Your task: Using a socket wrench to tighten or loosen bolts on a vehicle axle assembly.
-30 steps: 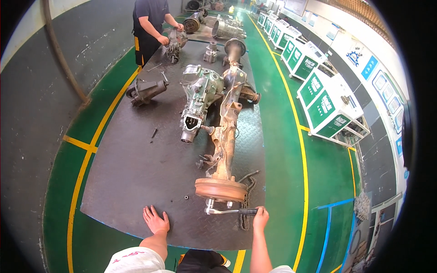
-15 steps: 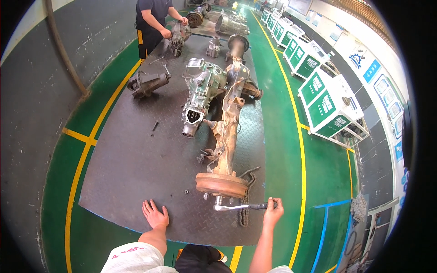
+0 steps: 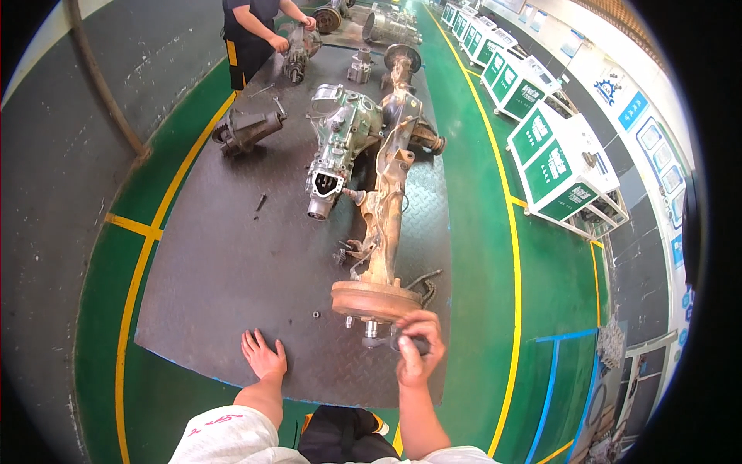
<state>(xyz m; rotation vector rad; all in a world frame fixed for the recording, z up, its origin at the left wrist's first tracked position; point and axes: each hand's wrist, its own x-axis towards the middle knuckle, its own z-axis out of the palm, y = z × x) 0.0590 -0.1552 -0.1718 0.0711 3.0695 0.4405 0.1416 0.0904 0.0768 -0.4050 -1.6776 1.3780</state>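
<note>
My right hand point(image 3: 421, 352) is closed round the dark handle of a ratchet wrench point(image 3: 378, 341). The wrench's bright socket point(image 3: 372, 329) sits at the near face of a rusty brake drum point(image 3: 375, 298), and my fingers cover most of the handle. The drum ends a long rusty axle housing point(image 3: 390, 213) lying along the table. My left hand point(image 3: 263, 357) rests flat on the near edge of the dark tread-plate table point(image 3: 216, 294), fingers spread, holding nothing. A small nut point(image 3: 315, 315) lies between that hand and the drum.
An open-sided gearbox point(image 3: 340, 143) lies against the axle's left, with a differential carrier point(image 3: 247, 131) farther left. A bolt point(image 3: 260, 202) lies on the plate; a chain point(image 3: 427, 288) lies right of the drum. Another person point(image 3: 255, 31) handles a part at the far left. White-and-green cabinets point(image 3: 553, 170) line the right.
My right hand has swung inward with the wrench; the handle that stretched to the right now sits close by the drum. My left hand stays flat on the table. The view has shifted slightly.
</note>
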